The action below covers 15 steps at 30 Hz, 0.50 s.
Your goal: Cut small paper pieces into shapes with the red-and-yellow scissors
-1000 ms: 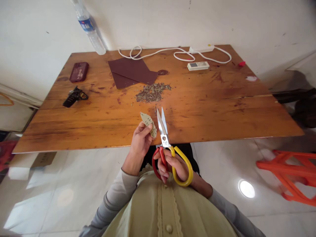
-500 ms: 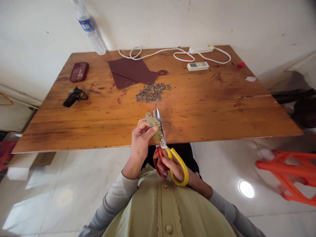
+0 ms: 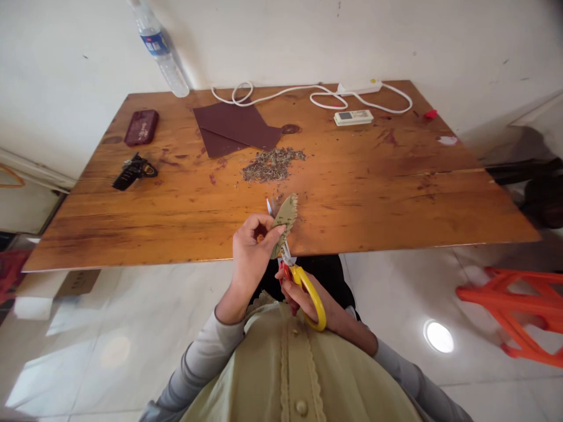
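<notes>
My left hand (image 3: 250, 253) pinches a small tan scrap of sandpaper (image 3: 285, 214) above the near edge of the wooden table (image 3: 396, 193). My right hand (image 3: 303, 296) grips scissors (image 3: 297, 275) with red and yellow handles. The blades are closed into the scrap, their tips showing just left of it. A heap of fine cut bits (image 3: 271, 164) lies on the table beyond my hands.
Dark brown sandpaper sheets (image 3: 235, 126) lie at the back centre. A water bottle (image 3: 159, 50) leans on the wall. A maroon case (image 3: 141, 127), a black clip (image 3: 132, 171), a white power strip with cable (image 3: 358, 89) and a remote (image 3: 352, 118) rest on the table. Orange stools (image 3: 519, 310) stand right.
The scissors went from wide open beside the scrap to closed into it. My left hand turned the scrap to the right, over the blades. The handles came together.
</notes>
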{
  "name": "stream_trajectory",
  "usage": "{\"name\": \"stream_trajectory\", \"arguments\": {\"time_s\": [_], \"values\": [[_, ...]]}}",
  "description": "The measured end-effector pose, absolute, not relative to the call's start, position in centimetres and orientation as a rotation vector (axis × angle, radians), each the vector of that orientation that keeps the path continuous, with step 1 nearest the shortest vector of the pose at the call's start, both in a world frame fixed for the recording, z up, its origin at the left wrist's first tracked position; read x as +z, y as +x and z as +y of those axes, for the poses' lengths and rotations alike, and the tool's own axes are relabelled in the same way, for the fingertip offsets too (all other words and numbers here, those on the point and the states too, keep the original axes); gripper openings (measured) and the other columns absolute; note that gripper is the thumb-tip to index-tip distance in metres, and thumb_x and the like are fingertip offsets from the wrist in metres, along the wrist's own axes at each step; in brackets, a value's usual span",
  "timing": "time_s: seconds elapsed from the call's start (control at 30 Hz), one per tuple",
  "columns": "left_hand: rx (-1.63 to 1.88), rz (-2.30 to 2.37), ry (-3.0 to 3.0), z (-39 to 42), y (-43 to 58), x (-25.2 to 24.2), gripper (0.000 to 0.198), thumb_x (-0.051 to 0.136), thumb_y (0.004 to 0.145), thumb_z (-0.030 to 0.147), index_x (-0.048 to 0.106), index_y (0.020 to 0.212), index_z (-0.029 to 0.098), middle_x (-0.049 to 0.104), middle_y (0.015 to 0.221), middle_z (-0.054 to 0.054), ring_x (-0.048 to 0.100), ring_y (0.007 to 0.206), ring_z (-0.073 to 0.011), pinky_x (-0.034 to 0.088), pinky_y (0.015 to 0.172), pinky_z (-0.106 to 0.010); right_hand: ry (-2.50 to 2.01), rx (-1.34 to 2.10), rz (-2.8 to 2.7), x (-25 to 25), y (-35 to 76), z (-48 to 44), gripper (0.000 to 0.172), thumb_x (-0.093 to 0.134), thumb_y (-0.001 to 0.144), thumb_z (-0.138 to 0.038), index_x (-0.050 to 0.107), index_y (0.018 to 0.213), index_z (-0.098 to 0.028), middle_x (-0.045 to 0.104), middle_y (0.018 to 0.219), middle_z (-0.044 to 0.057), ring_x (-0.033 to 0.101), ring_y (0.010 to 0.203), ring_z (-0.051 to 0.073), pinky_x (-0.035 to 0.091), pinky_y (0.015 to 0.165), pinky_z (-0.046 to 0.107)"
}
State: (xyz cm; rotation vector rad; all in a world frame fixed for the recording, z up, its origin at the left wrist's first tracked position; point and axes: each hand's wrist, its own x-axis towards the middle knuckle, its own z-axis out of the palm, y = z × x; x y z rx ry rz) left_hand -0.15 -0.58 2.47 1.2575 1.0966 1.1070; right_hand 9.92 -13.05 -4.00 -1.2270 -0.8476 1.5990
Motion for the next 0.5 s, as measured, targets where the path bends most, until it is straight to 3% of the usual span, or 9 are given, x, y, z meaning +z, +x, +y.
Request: {"name": "stream_trajectory", "arguments": {"time_s": [0.17,0.33,0.4,0.5], "values": [[1.157,1.137,1.200,-1.0,0.7,2.6,0.027,0.085,0.067,0.013,0.060,0.072,0.020,0.055,0.066,0.005,0.047,0.060,-0.0105,0.038,0.059,-0.025,-1.282,1.512,-0.845,-4.6,9.6,-12.9,0.024,0.066,0.095,-0.050,0.059,0.098,-0.028,0.045,0.061,-0.007,0.040,0.048,0.014,0.037,0.046,0.027],[1.216,1.172,1.133,-1.5,1.1,2.1,0.040,0.085,0.067,0.014,0.064,0.100,0.023,0.062,0.085,0.003,0.057,0.074,-0.0127,0.046,0.072,-0.026,-1.362,1.468,-0.877,-4.6,9.5,-12.8,0.018,0.064,0.095,-0.044,0.059,0.100,-0.027,0.047,0.063,-0.006,0.042,0.049,0.014,0.040,0.048,0.028],[1.145,1.118,1.091,-1.7,1.2,1.8,0.033,0.081,0.074,0.021,0.066,0.104,0.022,0.067,0.093,-0.001,0.061,0.082,-0.0156,0.048,0.077,-0.028,-1.418,1.463,-0.915,-4.4,9.6,-12.7,0.016,0.064,0.095,-0.041,0.059,0.101,-0.027,0.048,0.064,-0.006,0.043,0.049,0.014,0.042,0.048,0.028],[1.084,1.073,1.063,-2.0,1.4,1.4,0.020,0.076,0.081,0.029,0.069,0.098,0.022,0.068,0.085,-0.001,0.061,0.078,-0.0166,0.047,0.073,-0.028,-1.495,1.441,-0.976,-4.2,9.6,-12.5,0.014,0.064,0.094,-0.038,0.060,0.100,-0.026,0.053,0.069,-0.004,0.047,0.049,0.014,0.042,0.048,0.029]]}}
